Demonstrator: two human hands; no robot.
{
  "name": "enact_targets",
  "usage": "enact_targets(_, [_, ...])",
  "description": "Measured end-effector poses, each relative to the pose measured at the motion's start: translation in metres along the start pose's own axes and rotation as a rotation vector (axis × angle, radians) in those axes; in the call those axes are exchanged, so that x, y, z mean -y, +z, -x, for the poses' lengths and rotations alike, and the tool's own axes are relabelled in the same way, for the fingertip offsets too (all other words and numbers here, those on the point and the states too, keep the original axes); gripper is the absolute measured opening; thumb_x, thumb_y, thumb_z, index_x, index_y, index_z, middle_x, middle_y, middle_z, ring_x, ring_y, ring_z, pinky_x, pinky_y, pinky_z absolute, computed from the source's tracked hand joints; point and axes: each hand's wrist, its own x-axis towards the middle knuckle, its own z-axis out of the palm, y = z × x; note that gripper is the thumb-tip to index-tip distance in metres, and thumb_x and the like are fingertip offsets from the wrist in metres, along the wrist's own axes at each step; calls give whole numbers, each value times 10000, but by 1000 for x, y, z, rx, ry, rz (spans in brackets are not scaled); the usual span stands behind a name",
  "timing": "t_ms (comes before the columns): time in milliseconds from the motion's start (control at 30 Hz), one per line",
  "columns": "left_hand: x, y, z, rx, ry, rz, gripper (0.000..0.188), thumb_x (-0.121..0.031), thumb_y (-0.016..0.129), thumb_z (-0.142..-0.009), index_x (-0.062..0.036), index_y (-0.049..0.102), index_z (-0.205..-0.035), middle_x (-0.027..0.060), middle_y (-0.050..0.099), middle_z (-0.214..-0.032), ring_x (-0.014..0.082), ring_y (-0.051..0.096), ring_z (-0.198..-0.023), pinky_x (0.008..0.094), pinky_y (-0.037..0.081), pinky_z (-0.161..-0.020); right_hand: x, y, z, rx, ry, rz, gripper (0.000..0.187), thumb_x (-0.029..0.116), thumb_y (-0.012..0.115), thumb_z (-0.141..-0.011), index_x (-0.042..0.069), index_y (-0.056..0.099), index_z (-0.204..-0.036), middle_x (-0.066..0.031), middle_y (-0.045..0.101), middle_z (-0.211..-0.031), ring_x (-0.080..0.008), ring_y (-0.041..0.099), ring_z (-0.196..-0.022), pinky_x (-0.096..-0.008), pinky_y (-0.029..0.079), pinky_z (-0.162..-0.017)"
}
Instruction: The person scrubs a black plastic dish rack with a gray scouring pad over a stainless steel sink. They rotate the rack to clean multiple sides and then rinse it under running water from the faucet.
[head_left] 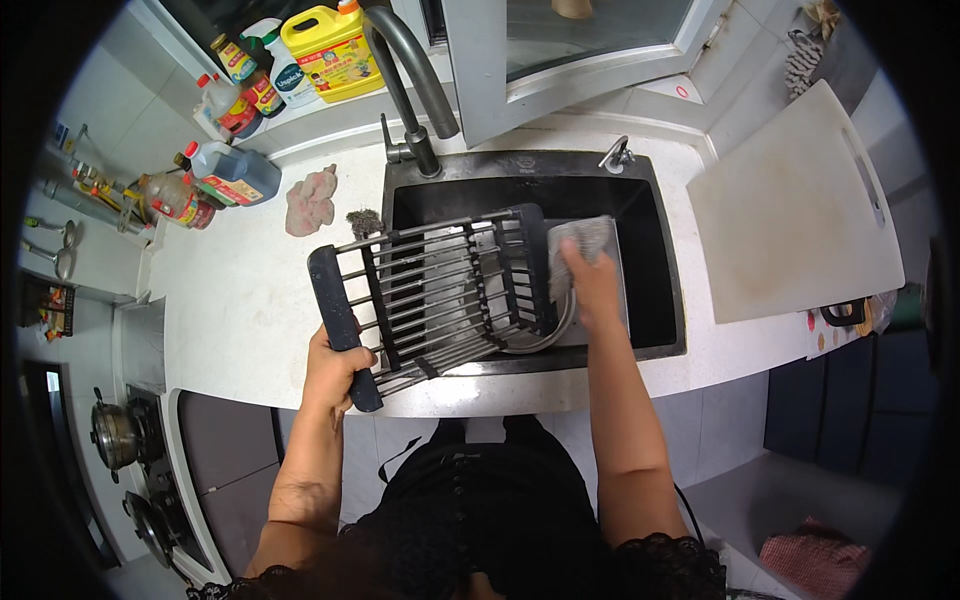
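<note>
A drying rack of metal rods with dark plastic end bars is held tilted over the black sink. My left hand grips its left end bar near the lower corner, thumb wrapped over the bar. At the rack's right end, my right hand holds a grey cloth against or close beside the other dark bar; motion blurs the cloth. Below the rack, a pale looped hose or rim and a metal surface show inside the sink, partly hidden by the rods.
A grey tap arches over the sink's back left. Left of it lie a pink cloth and a scouring pad. Bottles and a yellow jug line the back. A large cutting board stands at the right.
</note>
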Motion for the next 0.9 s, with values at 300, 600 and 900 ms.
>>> enact_targets(300, [-1, 13, 7, -14, -24, 55, 492, 70, 592, -490, 30, 576, -980, 42, 492, -793, 131, 503, -639, 249, 436, -513, -17, 9, -20, 72, -101, -236, 331, 133, 701, -794, 2, 588, -1077, -62, 639, -985, -145, 599, -874, -287, 469, -781])
enact_targets(600, [13, -2, -6, 44, -30, 17, 404, 83, 611, -498, -11, 574, -889, 9, 509, -781, 109, 497, -628, 248, 422, -531, -9, 10, -29, 141, 23, -354, 268, 80, 668, -821, 22, 581, -1067, -50, 641, -958, -152, 618, -849, -299, 490, -776])
enact_targets(900, [20, -15, -14, 71, -57, -46, 400, 87, 593, -505, 7, 582, -897, 20, 517, -797, 110, 509, -632, 252, 443, -566, 7, 15, -16, -11, 199, -290, 343, 92, 712, -786, -17, 586, -1086, -88, 644, -1009, -182, 627, -878, -311, 497, -786])
